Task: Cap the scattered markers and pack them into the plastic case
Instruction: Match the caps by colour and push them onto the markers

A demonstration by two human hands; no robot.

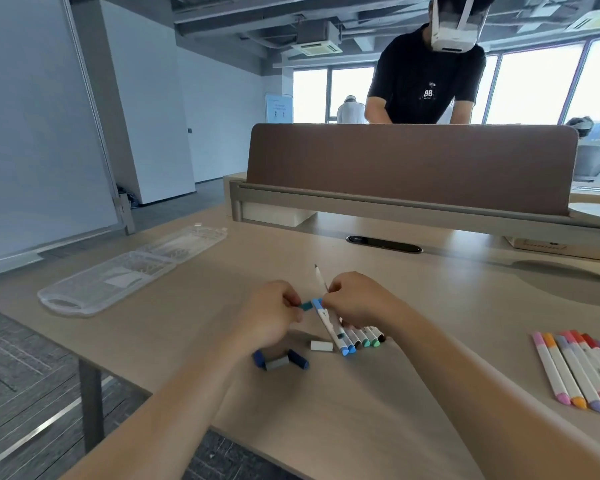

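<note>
Here, marker in right hand, tip pointing away

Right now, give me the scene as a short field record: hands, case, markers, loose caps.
left hand: pinching a small teal cap
right hand: gripping a white marker, bare tip pointing away
case: clear plastic, open, flat on the table at far left, no markers visible inside
capped markers: one row under the right hand, another row at right edge
loose caps: blue and grey, near the left wrist
</note>
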